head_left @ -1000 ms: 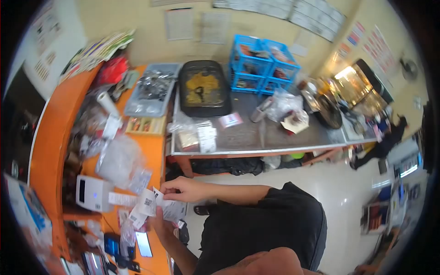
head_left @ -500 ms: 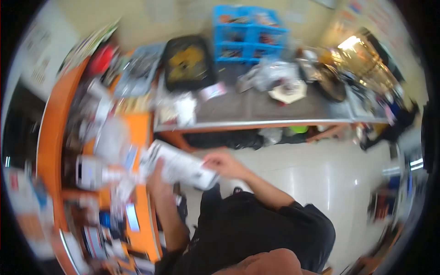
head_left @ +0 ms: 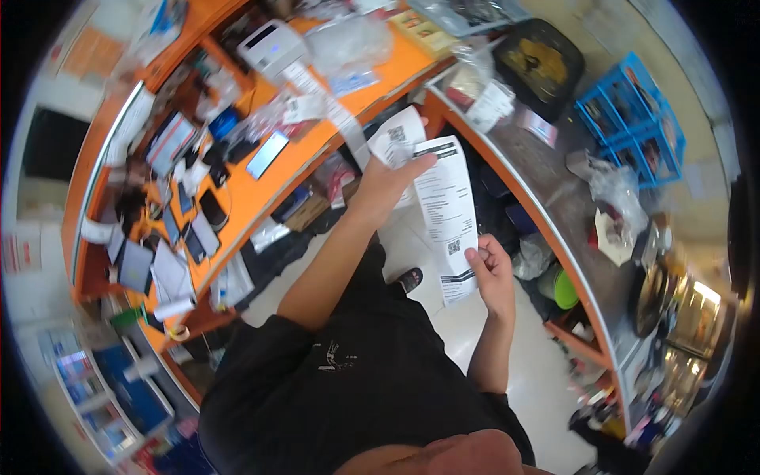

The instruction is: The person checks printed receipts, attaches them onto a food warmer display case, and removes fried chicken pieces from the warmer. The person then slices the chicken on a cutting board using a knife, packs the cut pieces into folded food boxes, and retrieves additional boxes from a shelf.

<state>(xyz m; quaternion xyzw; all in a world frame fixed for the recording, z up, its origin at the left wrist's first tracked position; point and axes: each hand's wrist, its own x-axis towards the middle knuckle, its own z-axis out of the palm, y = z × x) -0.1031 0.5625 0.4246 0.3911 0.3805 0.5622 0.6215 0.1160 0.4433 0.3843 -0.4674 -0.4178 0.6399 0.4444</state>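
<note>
Printed receipt (head_left: 445,207) spans both hands, just off view centre toward 3 o'clock. Left hand (head_left: 383,188) pinches its 12 o'clock end plus a QR-coded slip (head_left: 397,136). Right hand (head_left: 495,275): thumb and fingers closed on its 4 o'clock edge. Lit phone (head_left: 267,154) at receipt's 10 o'clock.

Printed slips (head_left: 445,210): small print — too fine to read
Left hand (head_left: 385,184): most fingers hidden behind them
Tray (head_left: 473,28), one o'clock: cut off by top edge
Phone (head_left: 267,155), ten o'clock: screen — unreadable
</note>
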